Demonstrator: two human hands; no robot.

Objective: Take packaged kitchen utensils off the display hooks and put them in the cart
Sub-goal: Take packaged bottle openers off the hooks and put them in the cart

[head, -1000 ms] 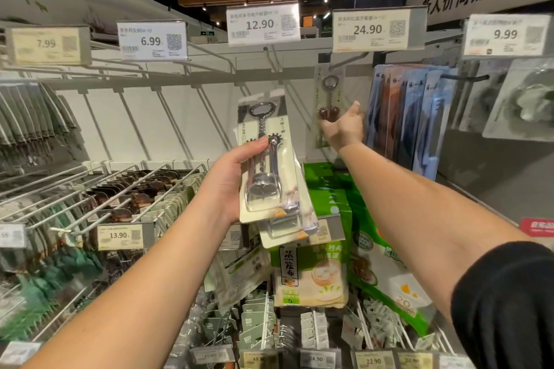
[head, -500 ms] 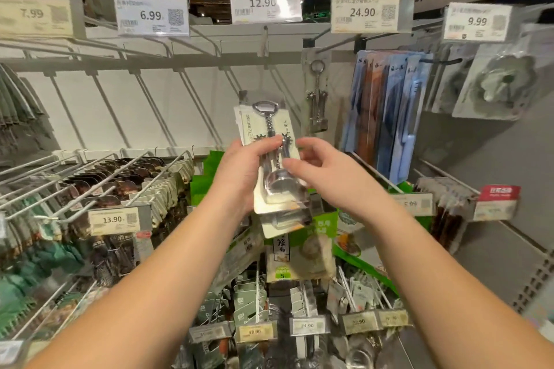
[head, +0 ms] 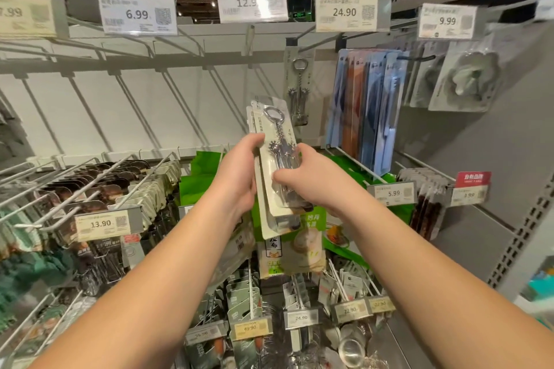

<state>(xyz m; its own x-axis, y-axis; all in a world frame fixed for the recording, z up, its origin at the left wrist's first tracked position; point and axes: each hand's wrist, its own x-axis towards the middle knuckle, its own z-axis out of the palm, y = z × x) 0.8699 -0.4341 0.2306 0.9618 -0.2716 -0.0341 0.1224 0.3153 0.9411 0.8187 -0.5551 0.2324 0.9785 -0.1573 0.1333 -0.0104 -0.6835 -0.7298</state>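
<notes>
2 carded corkscrew packs (head: pixel 278 177) were already off the display – stacked one over the other and held upright in front of the shelving – but no cart showed in the head view, so dropping them in was, by my judgement, yet to come. 1 more corkscrew pack (head: pixel 299 85) hung on its hook under the 24.90 price tag (head: pixel 352 12), up and to the right of the held pair, untouched.

The left hand (head: pixel 239 174) reached forward with its arm nearly straight, fingers wrapped behind the cards and the thumb pressing their left edge. The right hand (head: pixel 311 175) came in from the other side, thumb across the front blister and fingers curled round the right edge – so both hands gripped the same stack. Beside the hanging pack a row of blue carded utensils (head: pixel 364 105) filled the next hook.
</notes>
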